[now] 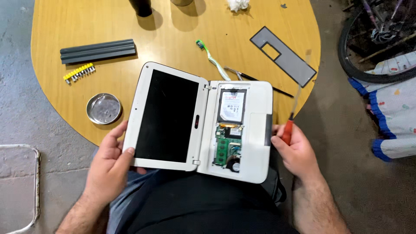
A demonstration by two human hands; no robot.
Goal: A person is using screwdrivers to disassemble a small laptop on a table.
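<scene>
A small white laptop (255, 156) lies opened flat across my lap and the table edge, its black screen (167, 115) to the left. The keyboard side is uncovered, showing a hard drive (232, 106) and a green circuit board (222, 149). My left hand (110, 162) grips the screen's lower left corner. My right hand (294, 149) rests against the laptop's right edge and holds a red-handled screwdriver (291, 119), its shaft pointing up.
On the round wooden table (173, 47) lie a grey panel (282, 55), a green toothbrush (212, 58), tweezers (234, 73), a yellow bit holder (79, 73), a grey case (98, 50), and a metal dish (103, 108). A bicycle wheel (372, 47) stands right.
</scene>
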